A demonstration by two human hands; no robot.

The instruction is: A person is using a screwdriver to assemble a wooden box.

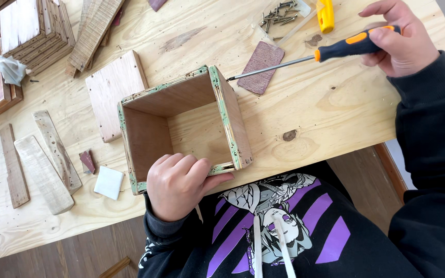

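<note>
An open plywood box frame (pixel 232 116) with green-stained edges stands on the pale wooden workbench (pixel 330 108). My left hand (pixel 178 184) grips the frame's near wall at the bench edge. My right hand (pixel 398 38) holds a black and orange screwdriver (pixel 354 45). Its metal shaft points left, and the tip is close to the frame's upper right corner.
A pile of screws (pixel 279 15) and a yellow tool (pixel 325 14) lie at the back. A brown sandpaper piece (pixel 261 67) lies behind the frame, a plywood panel (pixel 112 90) to its left. Wood strips (pixel 42 172), a white block (pixel 109 181) and stacked frames (pixel 32 28) fill the left.
</note>
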